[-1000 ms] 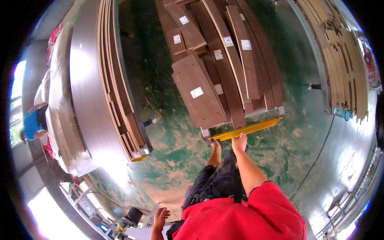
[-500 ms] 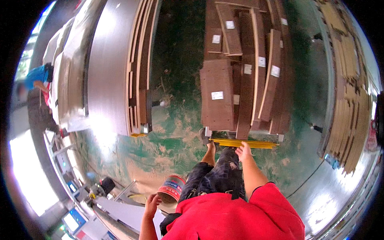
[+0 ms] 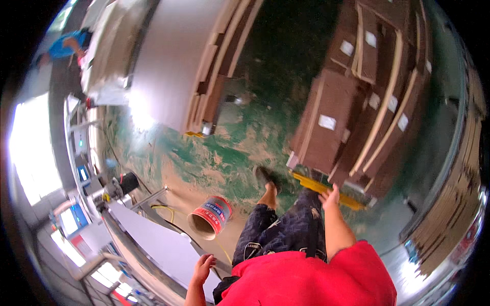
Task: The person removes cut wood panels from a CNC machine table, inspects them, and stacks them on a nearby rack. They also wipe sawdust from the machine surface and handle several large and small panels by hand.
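Note:
My right hand [image 3: 330,197] reaches forward with its fingers apart. In the picture it overlaps the yellow bar [image 3: 306,182] at the near end of a stack of brown boards [image 3: 326,143]; whether it touches the bar I cannot tell. Several boards carry white labels, and a few narrow strips lie lengthwise on top. Low at my left side, my left hand [image 3: 204,267] hangs empty with loosely bent fingers, beside a white panel [image 3: 153,239] on a machine. A red and blue bucket [image 3: 210,217] sits on the floor ahead of that hand.
Another stack, with a large grey sheet [image 3: 173,61], stands at the front left. Sandy dust covers the green floor [image 3: 245,148]. Flattened tan cardboard [image 3: 454,204] is piled along the right. Far left, a person in a blue top [image 3: 64,46] stands by wrapped stacks.
My view has turned left, so the stacks appear tilted and shifted right. One foot is planted ahead in plain view. The bucket shows more fully, and both hands stay empty.

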Action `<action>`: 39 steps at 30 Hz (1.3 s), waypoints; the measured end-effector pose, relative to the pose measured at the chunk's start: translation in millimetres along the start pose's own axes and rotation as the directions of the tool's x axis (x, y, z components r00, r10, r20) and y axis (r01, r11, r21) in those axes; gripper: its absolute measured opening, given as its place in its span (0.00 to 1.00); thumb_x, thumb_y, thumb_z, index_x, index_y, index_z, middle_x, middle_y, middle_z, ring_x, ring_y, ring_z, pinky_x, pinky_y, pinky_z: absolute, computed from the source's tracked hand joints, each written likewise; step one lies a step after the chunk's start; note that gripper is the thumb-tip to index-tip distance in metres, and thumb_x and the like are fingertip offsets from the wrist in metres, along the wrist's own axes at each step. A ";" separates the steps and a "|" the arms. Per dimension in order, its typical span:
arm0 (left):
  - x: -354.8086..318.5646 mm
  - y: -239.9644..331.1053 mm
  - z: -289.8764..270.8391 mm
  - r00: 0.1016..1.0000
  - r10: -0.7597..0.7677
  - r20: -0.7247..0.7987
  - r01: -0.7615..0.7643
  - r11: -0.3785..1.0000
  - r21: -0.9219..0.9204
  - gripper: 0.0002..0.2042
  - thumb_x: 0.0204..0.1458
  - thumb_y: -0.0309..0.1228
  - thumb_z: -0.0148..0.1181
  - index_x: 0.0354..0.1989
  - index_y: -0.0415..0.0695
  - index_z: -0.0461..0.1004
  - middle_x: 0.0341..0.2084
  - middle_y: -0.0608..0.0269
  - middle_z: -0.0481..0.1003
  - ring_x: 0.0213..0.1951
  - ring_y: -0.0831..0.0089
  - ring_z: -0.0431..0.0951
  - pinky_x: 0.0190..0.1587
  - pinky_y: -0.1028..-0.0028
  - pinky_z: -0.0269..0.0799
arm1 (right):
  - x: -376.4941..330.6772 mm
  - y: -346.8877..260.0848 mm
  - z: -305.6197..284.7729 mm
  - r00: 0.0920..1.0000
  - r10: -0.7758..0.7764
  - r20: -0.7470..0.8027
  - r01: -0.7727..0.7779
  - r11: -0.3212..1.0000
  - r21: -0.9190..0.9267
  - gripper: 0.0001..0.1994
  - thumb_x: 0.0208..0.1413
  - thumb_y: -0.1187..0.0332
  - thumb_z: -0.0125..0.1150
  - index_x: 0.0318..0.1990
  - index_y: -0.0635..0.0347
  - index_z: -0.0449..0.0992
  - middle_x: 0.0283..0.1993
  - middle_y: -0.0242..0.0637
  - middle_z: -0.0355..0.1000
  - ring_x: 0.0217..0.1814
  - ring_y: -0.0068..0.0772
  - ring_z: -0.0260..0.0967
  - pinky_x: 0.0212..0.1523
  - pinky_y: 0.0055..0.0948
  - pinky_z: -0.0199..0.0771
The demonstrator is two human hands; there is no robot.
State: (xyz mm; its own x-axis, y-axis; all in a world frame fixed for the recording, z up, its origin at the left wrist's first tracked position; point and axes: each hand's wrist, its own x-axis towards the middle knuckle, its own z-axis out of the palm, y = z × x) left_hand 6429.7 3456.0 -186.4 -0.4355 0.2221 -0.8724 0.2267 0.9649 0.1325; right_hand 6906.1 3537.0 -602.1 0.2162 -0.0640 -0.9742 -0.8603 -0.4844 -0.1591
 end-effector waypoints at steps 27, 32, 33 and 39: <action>264.3 32.4 -466.8 0.894 0.419 -0.155 -0.446 0.808 -0.386 0.24 0.60 0.48 0.57 0.54 0.40 0.73 0.46 0.56 0.77 0.48 0.68 0.75 0.52 0.69 0.70 | -297.1 302.6 479.4 0.769 0.290 0.569 0.470 0.347 -0.812 0.22 0.63 0.50 0.50 0.43 0.59 0.80 0.43 0.41 0.78 0.45 0.38 0.74 0.52 0.36 0.72; 319.0 49.3 -561.2 0.955 0.267 -0.127 -0.295 0.866 -0.404 0.25 0.59 0.50 0.57 0.55 0.41 0.73 0.48 0.54 0.77 0.51 0.65 0.75 0.54 0.68 0.69 | -306.7 382.0 610.5 0.625 0.365 0.690 0.759 -0.079 -0.646 0.26 0.61 0.45 0.55 0.50 0.61 0.78 0.51 0.40 0.75 0.47 0.36 0.74 0.49 0.35 0.74; 329.4 54.8 -582.0 0.967 0.237 -0.093 -0.254 0.871 -0.420 0.26 0.59 0.51 0.57 0.56 0.41 0.72 0.49 0.54 0.77 0.52 0.65 0.75 0.55 0.67 0.69 | -293.5 388.1 638.5 0.601 0.403 0.690 0.788 -0.159 -0.595 0.27 0.61 0.45 0.54 0.52 0.60 0.77 0.50 0.40 0.75 0.47 0.38 0.73 0.49 0.37 0.74; 370.9 95.9 -715.1 0.970 0.235 -0.056 -0.224 0.790 -0.570 0.31 0.58 0.54 0.56 0.61 0.43 0.67 0.54 0.54 0.73 0.55 0.64 0.72 0.56 0.64 0.68 | -483.6 519.9 915.6 0.835 0.308 0.456 0.537 -0.275 -0.797 0.26 0.62 0.48 0.54 0.61 0.53 0.67 0.53 0.42 0.69 0.50 0.47 0.70 0.44 0.54 0.76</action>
State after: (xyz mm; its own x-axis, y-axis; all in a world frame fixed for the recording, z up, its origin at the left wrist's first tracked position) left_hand 5666.9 3731.1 -160.8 -0.4180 0.4497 -0.7893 -0.2202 0.7928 0.5683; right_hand 5931.6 4114.9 -360.0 -0.2948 0.1957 -0.9353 0.7212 -0.5965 -0.3521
